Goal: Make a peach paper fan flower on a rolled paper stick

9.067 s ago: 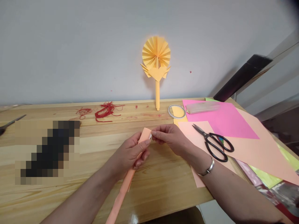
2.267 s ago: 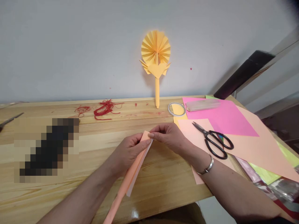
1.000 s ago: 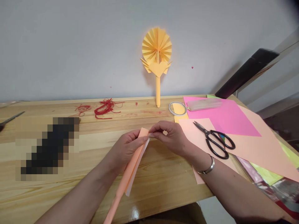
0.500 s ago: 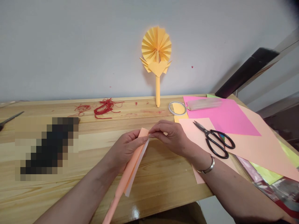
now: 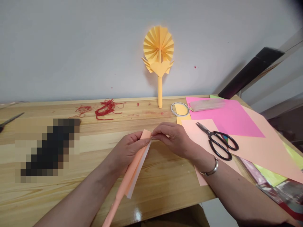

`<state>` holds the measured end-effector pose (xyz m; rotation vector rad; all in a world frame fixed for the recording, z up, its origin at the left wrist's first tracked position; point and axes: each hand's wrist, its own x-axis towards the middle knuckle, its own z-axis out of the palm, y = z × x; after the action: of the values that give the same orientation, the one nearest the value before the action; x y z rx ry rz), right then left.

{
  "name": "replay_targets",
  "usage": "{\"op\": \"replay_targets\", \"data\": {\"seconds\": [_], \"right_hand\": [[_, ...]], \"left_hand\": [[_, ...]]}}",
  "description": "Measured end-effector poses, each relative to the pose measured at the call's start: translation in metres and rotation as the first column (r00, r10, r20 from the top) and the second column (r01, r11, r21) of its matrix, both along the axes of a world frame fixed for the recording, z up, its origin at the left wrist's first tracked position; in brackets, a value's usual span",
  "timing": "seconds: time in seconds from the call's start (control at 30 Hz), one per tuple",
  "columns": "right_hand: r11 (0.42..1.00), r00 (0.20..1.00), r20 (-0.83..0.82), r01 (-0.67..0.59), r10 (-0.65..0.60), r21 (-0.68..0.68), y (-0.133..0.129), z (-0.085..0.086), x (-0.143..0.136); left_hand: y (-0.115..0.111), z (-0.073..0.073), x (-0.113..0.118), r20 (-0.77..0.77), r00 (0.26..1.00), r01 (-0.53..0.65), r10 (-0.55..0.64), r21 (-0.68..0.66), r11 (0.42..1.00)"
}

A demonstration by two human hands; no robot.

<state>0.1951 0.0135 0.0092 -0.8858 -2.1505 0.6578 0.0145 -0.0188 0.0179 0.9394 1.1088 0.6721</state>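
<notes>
My left hand (image 5: 131,146) is closed round a rolled peach paper (image 5: 123,186), thumb on top, with the roll slanting down toward me. A loose flap of the sheet stands off the roll, edged by a white tape strip (image 5: 139,173). At the flap's upper corner, my right hand (image 5: 172,137) pinches the top end of this strip; the fingertips hide exactly what lies between them. A metal bracelet (image 5: 212,167) circles the right wrist.
Black-handled scissors (image 5: 214,142) lie on peach sheets at right, near a tape roll (image 5: 180,109) and pink paper (image 5: 241,119). A yellow paper fan (image 5: 159,67) leans on the wall. Red threads (image 5: 109,108) and a blurred-out dark object (image 5: 50,148) are at left.
</notes>
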Motion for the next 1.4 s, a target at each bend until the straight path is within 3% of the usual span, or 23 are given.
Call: {"op": "replay_targets", "data": {"seconds": [0.37,0.6,1.4], "right_hand": [[1.000,1.000,-0.003,0.001,-0.001,-0.016,-0.0009,0.0001,-0.0003],[1.000,1.000,-0.017,-0.019,0.019,-0.006,-0.0010,-0.0011,0.0002],[1.000,1.000,-0.003,-0.025,0.025,-0.007,-0.0015,-0.0010,0.0008]], "left_hand": [[0.0000,0.0024,0.0008,-0.052,0.999,-0.003,0.004,0.005,1.000],[-0.0002,0.0027,0.0004,0.012,1.000,-0.005,0.006,-0.022,1.000],[-0.0002,0.0020,-0.0001,-0.003,1.000,0.005,-0.005,-0.008,1.000]]}}
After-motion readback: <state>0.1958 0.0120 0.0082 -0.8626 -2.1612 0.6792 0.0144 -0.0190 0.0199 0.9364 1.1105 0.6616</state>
